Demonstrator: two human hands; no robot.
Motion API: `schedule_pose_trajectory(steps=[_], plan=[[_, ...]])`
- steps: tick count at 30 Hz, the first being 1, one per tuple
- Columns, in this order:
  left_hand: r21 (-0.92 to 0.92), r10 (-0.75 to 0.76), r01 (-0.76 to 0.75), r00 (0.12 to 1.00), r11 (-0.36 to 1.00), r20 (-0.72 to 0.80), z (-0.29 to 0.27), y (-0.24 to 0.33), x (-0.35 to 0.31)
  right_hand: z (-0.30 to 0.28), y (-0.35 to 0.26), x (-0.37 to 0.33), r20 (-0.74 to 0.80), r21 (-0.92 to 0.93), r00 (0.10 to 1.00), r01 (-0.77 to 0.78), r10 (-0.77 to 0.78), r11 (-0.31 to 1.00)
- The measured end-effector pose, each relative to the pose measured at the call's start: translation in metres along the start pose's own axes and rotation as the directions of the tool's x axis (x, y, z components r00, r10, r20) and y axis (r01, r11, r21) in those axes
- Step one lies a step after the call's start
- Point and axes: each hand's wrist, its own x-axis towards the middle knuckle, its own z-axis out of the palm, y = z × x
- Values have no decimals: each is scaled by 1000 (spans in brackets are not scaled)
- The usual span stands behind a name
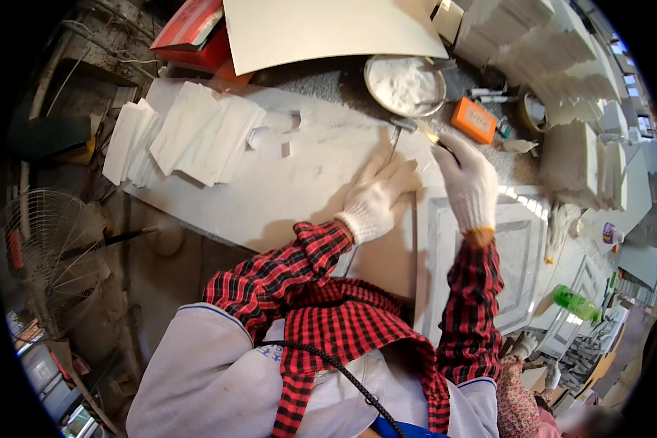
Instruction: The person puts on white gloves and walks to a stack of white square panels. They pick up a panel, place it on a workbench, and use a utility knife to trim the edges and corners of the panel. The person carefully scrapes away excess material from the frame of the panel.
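My left hand (378, 196), in a white knit glove, lies flat with fingers spread on a pale marble-like slab (299, 175). A dark seam runs through the slab beside its fingertips. Up and to the right, my right hand (469, 179), also gloved, is closed on a slim tool with a yellowish handle (429, 133). The tool's tip points toward a grey blade-like piece; its exact kind is unclear. Just beyond stands a round bowl of white powder or paste (401, 84) with a utensil in it.
Thin white marble pieces (204, 135) are stacked on the left. An orange box (474, 120) and tall tile stacks (584, 160) stand at right. A framed marble panel (482, 255) lies beside my right forearm. A wire fan (51, 255) is at left; another person's gloved hand (524, 344) shows lower right.
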Motion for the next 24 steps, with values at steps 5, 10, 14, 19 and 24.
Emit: schedule_pose_trajectory(steps=[5, 10, 14, 19, 24], plan=[[-95, -255, 295, 919, 951, 299, -2, 9, 5, 40, -15, 64, 136, -201, 990, 58, -31, 978], [10, -124, 124, 992, 992, 13, 0, 5, -5, 17, 1, 50, 66, -5, 997, -32, 32, 999], [-76, -33, 29, 998, 997, -51, -3, 4, -1, -28, 59, 15, -161, 431, 793, -479, 587, 765], [-44, 13, -16, 998, 999, -53, -4, 8, 1, -53, 192, 2, -380, 543, 725, -328, 574, 773], [-39, -22, 23, 1000, 999, 16, -13, 13, 6, -51, 226, 42, -219, 411, 904, -257, 368, 875]])
